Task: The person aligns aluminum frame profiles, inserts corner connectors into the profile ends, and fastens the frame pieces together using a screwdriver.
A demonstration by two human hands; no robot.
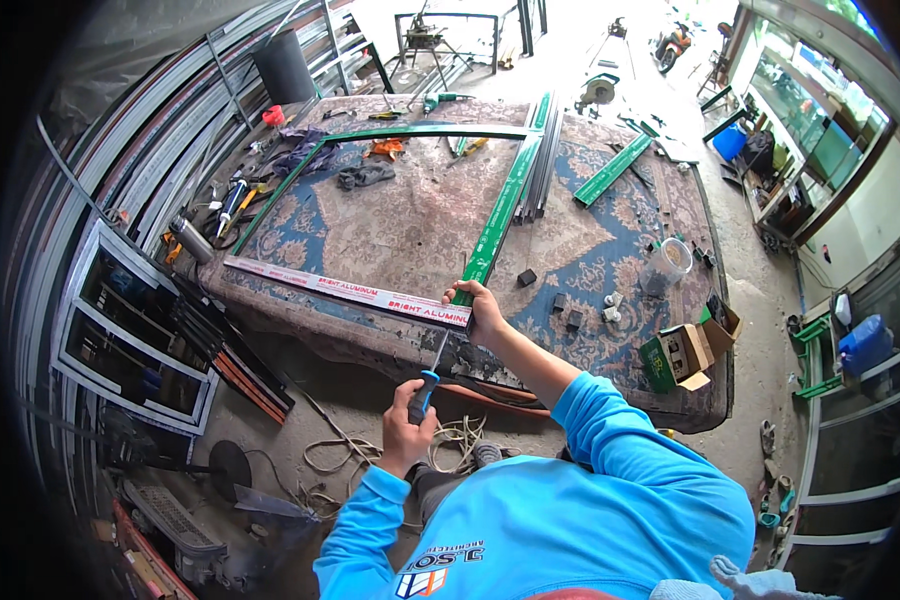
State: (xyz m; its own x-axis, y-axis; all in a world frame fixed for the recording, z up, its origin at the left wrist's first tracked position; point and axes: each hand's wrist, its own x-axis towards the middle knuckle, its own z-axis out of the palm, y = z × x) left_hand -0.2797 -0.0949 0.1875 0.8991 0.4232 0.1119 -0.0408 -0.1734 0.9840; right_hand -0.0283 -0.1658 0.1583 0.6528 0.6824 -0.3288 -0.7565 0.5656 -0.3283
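Observation:
A screwdriver (425,392) with a blue and black handle is in my left hand (406,432), its fingers wrapped round the grip. The thin shaft points up and away, and its tip reaches the near right corner of a rectangular metal frame lying on the carpeted table. My right hand (484,314) is closed round that same corner. There a bar with white and red printed film (340,288) meets a bar with green film (502,215). Exactly where the tip sits at the corner is too small to tell.
Dark metal bars (540,170) lie along the frame's right side. Farther right are a short green bar (615,170), a clear plastic tub (667,265) and an open cardboard box (678,356). A green drill (445,101) rests at the back. A looped cable (345,458) lies on the floor.

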